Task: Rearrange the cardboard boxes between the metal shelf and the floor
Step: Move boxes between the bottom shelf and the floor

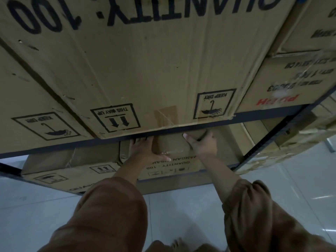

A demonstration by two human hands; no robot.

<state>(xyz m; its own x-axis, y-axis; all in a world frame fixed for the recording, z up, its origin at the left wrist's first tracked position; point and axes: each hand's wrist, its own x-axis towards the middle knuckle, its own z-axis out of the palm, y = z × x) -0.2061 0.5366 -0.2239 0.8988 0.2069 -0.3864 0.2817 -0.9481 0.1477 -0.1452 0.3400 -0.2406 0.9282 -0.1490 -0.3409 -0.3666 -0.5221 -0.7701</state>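
A cardboard box (214, 160) printed "QUANTITY : 100" sits on the bottom level of the dark metal shelf (181, 130). My left hand (145, 150) lies flat on its taped top, fingers reaching under the shelf beam, fingertips hidden. My right hand (201, 142) rests on the same top further right, thumb spread out, fingers tucked under the beam. A big upside-down box (145, 70) marked "QUANTITY", "THIS WAY UP" and "KEEP DRY" fills the level above.
A crumpled box (72, 168) stands left of the held one on the bottom level. More boxes (291, 82) with red "PUSH" print stand at right, wrapped ones (300, 142) beyond the upright. Pale floor tiles (181, 215) lie below.
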